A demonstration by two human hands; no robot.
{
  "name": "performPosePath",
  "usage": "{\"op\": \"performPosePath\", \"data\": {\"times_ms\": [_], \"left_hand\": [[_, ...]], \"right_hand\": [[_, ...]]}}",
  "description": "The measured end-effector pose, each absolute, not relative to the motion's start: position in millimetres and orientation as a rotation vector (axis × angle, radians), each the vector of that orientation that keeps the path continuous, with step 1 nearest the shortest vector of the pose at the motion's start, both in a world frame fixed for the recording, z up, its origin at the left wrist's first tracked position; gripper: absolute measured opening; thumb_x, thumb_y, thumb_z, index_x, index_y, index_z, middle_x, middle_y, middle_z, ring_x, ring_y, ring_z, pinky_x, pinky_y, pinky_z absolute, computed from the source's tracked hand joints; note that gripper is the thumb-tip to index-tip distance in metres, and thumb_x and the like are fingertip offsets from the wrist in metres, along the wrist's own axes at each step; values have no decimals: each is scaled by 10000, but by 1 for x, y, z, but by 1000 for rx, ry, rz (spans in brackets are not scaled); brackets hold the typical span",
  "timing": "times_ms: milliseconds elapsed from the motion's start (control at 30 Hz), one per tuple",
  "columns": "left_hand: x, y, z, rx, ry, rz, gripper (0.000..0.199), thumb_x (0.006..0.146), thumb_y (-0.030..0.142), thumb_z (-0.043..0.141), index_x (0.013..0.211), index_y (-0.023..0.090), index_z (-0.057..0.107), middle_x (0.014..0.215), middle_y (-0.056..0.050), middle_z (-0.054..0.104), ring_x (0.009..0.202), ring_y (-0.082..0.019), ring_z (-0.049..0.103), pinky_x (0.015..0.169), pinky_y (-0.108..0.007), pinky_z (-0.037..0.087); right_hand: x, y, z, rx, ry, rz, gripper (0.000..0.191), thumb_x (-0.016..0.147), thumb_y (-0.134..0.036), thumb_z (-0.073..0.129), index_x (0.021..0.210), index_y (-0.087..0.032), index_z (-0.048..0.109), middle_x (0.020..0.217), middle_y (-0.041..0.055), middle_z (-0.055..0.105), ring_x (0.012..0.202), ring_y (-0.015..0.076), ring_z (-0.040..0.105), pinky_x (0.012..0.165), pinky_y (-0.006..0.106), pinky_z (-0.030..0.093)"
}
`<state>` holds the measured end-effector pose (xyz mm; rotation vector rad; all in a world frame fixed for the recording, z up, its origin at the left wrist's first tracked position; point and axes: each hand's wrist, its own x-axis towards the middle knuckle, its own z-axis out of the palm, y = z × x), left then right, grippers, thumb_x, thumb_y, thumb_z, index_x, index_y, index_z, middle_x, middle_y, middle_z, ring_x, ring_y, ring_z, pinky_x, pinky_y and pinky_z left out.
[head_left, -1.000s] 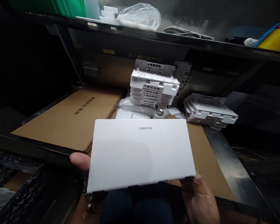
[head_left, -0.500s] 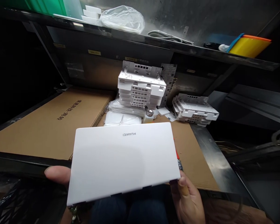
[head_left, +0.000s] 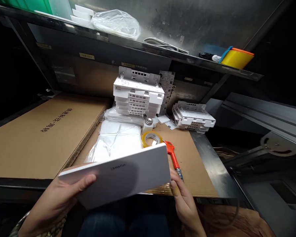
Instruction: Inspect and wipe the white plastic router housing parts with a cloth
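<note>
A white plastic cover (head_left: 138,174) printed "HUAWEI" is held up in front of me, tilted so that its long top edge shows and its face is in shadow. My left hand (head_left: 61,194) grips its left end, thumb across the face and fingers hidden behind. At the right end my right hand (head_left: 181,194) pinches the edge; a tan wrap covers one digit. Just beyond the cover lie a roll of yellow tape (head_left: 145,137) and a red air blow gun (head_left: 172,153). White sheets in clear plastic (head_left: 118,136) lie behind its left part.
Stacked white plastic housings (head_left: 138,95) stand at the back, with a smaller stack (head_left: 194,117) to the right. A metal-lidded bottle (head_left: 148,123) is near the tape. Flat cardboard (head_left: 51,128) is piled left. The overhead shelf (head_left: 162,49) carries a plastic bag (head_left: 115,24) and a yellow container (head_left: 238,58).
The cover has been tipped so its face turns downward and darkens. My left thumb has moved onto the face. The tape and blow gun show more fully; the view has shifted right.
</note>
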<state>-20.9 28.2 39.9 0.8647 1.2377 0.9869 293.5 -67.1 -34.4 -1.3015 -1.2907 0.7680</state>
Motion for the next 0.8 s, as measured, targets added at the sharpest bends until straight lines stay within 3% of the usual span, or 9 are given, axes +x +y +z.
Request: {"op": "performPosePath", "data": {"times_ms": [100,267,567,800], "left_hand": [[-16,23,55,1331,1345,998,219,607,495,922,775,376,848,844,25,825,872,-271,786,804,-248,625],[-21,18,57,1647,1199,951,239,759,562,810,907,380,856,943,-27,832,888,-312,799,862,-328,642],[-20,15,55,1633,1088,986,176,815,452,842,975,380,848,954,-3,834,912,-232,796,842,-186,605],[-19,16,64,1550,1089,920,222,821,470,830,976,314,857,975,-54,832,946,-282,787,856,-254,621]], "right_hand": [[301,-55,-42,-1394,-1314,764,335,1047,-420,549,1330,-348,713,1506,51,622,1444,266,533,1233,472,402],[300,-44,-60,-1526,-1182,784,417,963,-522,654,1310,-303,733,1409,102,695,1371,335,602,1202,588,411],[286,-39,-51,-1386,-1172,964,410,970,-483,664,1312,-272,739,1383,105,712,1336,316,635,1159,457,486],[286,-40,-43,-1382,-1169,919,397,966,-439,675,1321,-267,722,1402,108,697,1377,321,594,1187,488,450]]}}
